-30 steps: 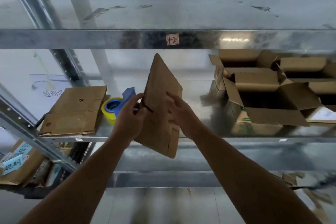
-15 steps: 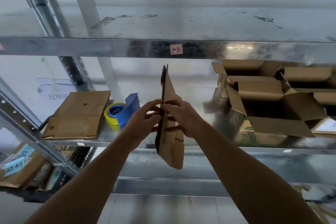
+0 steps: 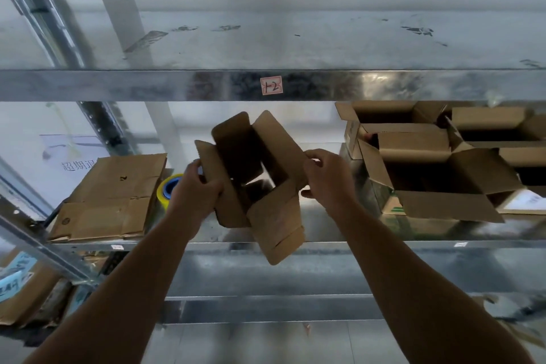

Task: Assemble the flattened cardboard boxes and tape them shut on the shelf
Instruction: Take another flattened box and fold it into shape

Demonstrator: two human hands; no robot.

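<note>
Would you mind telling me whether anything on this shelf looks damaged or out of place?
Only the flattened cardboard stack at the left stands out: its top sheet is creased and dented, with a ragged front edge. The half-opened box looks sound.

Holding cardboard box (image 3: 274,216) in air before shelf (image 3: 384,245), opened to hollow tube, flaps loose at both ends. Left hand (image 3: 196,192) gripping left wall, fingers (image 3: 211,185) curled over edge; right hand (image 3: 328,183) pinching right wall. On shelf at left: stack of flattened boxes (image 3: 112,198), yellow-and-blue tape roll (image 3: 167,190) just beside. At right: open boxes (image 3: 443,186), flaps up. Label "12" (image 3: 271,85) on upper beam.
</note>
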